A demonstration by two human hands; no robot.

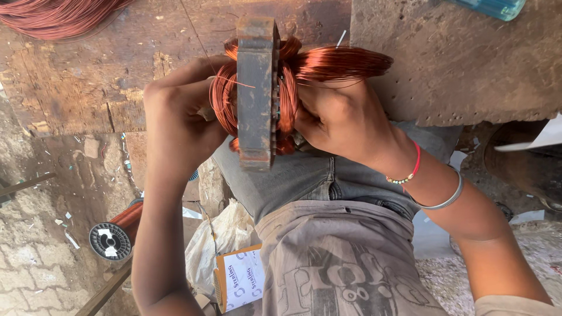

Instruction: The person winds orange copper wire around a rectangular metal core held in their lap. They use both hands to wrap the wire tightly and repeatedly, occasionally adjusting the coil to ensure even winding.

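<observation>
Stator core (256, 88): a rusty, toothed metal block stands on edge over the person's lap, at the near edge of the wooden tabletop (76, 76), with both hands clamped to it.
Copper windings (345, 61): bundles of thin reddish wire bulge from both faces of the core; one long loop sticks out to the right, free of support.
Left hand (175, 117): closed around the left coil bundle, fingers curled over the wire and pressing it toward the core.
Right hand (333, 117): closed on the right side, fingertips dug in at the base of the coil beside the teeth.
Risk, insulation: the core's teeth look sharp and corroded; wire dragged across them could probably lose its enamel and short.
Risk, snag: the free loop could catch or kink if the core turns.
Risk, slip: the core rests on the thighs only, so a loosened grip could likely tip it off the lap.
Risk, fingers: fine strands pulled taut may cut bare skin.
Nearby: a wire spool (111, 240) on the floor at the left, a loose copper coil (52, 14) on the tabletop's far corner.
</observation>
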